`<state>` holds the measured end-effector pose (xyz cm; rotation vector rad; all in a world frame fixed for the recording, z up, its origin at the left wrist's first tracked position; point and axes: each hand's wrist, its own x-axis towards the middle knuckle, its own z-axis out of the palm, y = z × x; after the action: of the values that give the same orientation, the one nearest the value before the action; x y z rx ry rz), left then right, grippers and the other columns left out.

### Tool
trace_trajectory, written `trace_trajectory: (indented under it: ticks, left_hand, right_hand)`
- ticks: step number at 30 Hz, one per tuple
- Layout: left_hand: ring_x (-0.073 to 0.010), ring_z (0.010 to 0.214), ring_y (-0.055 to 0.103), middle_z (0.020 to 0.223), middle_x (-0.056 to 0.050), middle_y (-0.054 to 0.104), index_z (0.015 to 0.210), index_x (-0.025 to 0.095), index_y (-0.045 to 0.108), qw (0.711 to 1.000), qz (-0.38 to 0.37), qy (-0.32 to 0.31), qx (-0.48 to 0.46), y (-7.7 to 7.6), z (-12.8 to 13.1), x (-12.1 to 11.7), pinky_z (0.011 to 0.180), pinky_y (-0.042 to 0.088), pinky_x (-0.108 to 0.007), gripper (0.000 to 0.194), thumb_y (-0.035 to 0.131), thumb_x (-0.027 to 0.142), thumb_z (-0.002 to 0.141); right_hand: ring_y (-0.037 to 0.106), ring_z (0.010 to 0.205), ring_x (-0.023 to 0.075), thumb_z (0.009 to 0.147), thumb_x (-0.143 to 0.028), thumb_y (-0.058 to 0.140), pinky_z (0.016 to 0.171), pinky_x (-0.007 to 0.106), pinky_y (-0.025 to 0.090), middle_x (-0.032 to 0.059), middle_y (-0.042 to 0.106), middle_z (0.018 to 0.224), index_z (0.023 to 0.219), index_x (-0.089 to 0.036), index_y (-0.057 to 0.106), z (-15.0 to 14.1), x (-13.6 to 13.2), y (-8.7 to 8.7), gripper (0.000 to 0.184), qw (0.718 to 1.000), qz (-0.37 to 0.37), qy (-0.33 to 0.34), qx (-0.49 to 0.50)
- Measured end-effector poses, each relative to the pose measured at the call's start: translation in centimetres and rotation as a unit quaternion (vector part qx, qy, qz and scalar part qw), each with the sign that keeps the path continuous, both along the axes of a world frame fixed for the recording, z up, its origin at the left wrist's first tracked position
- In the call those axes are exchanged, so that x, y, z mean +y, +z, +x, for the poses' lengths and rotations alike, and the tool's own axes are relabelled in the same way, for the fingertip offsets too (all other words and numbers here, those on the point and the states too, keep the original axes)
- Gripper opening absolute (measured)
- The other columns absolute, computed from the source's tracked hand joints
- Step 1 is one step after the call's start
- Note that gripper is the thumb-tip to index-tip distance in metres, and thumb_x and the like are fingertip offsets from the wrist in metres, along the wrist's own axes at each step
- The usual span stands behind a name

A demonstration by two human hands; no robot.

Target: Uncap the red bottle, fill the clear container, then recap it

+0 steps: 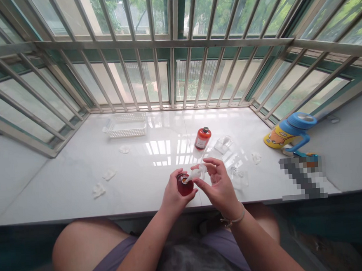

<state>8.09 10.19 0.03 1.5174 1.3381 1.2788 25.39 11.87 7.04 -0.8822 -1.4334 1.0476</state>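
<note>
My left hand (pixel 174 191) is wrapped round a small bottle of red liquid (pixel 184 185) at the near edge of the white windowsill (pixel 78 175). My right hand (pixel 217 182) pinches a small white object (pixel 196 173), perhaps a dropper or cotton piece, whose tip rests at the open mouth of that bottle. A second red bottle (pixel 202 139) with a dark cap stands upright on the sill just beyond my hands. A thin bracelet sits on my right wrist.
A white plastic basket (pixel 126 126) lies at the back left. Several crumpled white bits (pixel 109 173) dot the sill. Clear plastic wrappers (pixel 223 144) lie right of the standing bottle. A yellow and blue bottle (pixel 288 133) lies at the right. Window bars rise behind.
</note>
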Motion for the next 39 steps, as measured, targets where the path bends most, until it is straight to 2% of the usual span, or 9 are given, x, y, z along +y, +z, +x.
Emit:
trace_trajectory:
  ticks: [8,14,19,23,26,31,35,39]
  left_hand:
    - [-0.0283,0.121,0.073,0.134,-0.009,0.069,0.141,0.026,0.049,1.000,-0.008,-0.003,-0.003,0.9,0.0,0.0,0.107,0.060,-0.048,0.076,0.090,0.028,0.077]
    - [-0.0282,0.123,0.072,0.136,-0.009,0.068,0.142,0.027,0.049,1.000,-0.004,-0.004,0.002,0.5,0.0,0.0,0.110,0.058,-0.049,0.077,0.091,0.030,0.077]
    - [-0.0279,0.127,0.070,0.139,-0.009,0.068,0.142,0.029,0.050,1.000,-0.010,0.002,0.023,0.1,-0.1,0.0,0.114,0.055,-0.049,0.078,0.092,0.030,0.077]
    - [-0.0272,0.126,0.071,0.139,-0.008,0.069,0.142,0.029,0.050,1.000,-0.010,0.002,0.027,0.0,-0.2,0.0,0.113,0.056,-0.048,0.078,0.093,0.029,0.077]
    - [-0.0273,0.126,0.071,0.139,-0.008,0.069,0.142,0.029,0.051,0.999,-0.008,0.007,0.035,-0.1,-0.3,0.0,0.113,0.056,-0.048,0.077,0.093,0.029,0.077]
    - [-0.0280,0.127,0.071,0.139,-0.009,0.069,0.142,0.029,0.052,0.999,-0.001,0.007,0.043,-0.1,-0.3,0.0,0.113,0.056,-0.048,0.074,0.092,0.031,0.079]
    - [-0.0285,0.127,0.071,0.138,-0.009,0.069,0.141,0.028,0.053,0.999,0.007,0.009,0.045,0.1,-0.3,0.1,0.113,0.056,-0.049,0.072,0.091,0.032,0.080]
    - [-0.0286,0.127,0.071,0.138,-0.009,0.070,0.141,0.028,0.053,0.998,0.015,0.011,0.054,0.2,-0.4,0.1,0.113,0.057,-0.049,0.072,0.091,0.032,0.080]
  right_hand:
    - [0.075,0.115,0.0270,0.093,-0.035,0.083,0.109,0.054,0.057,0.0064,0.077,0.119,0.138,-0.032,0.047,-0.3,-0.5,0.6,0.058,1.000,0.015,0.000,-0.013]
    - [0.075,0.109,0.0272,0.092,-0.035,0.084,0.102,0.054,0.059,0.0075,0.078,0.117,0.138,-0.032,0.047,0.2,-0.7,0.7,0.059,1.000,0.015,-0.025,-0.009]
    - [0.077,0.102,0.0250,0.092,-0.039,0.083,0.093,0.047,0.063,0.0085,0.077,0.119,0.134,-0.032,0.049,2.7,-0.8,0.5,0.055,0.992,0.005,-0.123,0.035]
    - [0.074,0.113,0.0261,0.088,-0.040,0.086,0.098,0.047,0.059,0.0103,0.074,0.122,0.133,-0.030,0.051,6.7,-0.4,0.3,0.058,0.969,0.026,-0.244,0.022]
    - [0.074,0.115,0.0271,0.084,-0.038,0.089,0.100,0.049,0.056,0.0107,0.075,0.119,0.132,-0.028,0.051,10.4,-0.3,-0.5,0.062,0.953,0.057,-0.296,-0.012]
    - [0.074,0.105,0.0266,0.079,-0.040,0.091,0.095,0.048,0.053,0.0119,0.077,0.117,0.133,-0.024,0.051,15.2,-0.8,-3.1,0.069,0.926,0.076,-0.359,-0.082]
    - [0.072,0.101,0.0248,0.080,-0.044,0.090,0.088,0.043,0.053,0.0140,0.077,0.120,0.132,-0.023,0.051,16.3,-1.1,-4.8,0.068,0.911,0.072,-0.386,-0.124]
    - [0.072,0.102,0.0251,0.084,-0.049,0.086,0.088,0.043,0.055,0.0138,0.078,0.121,0.134,-0.023,0.052,16.2,-0.7,-6.0,0.066,0.907,0.051,-0.383,-0.167]
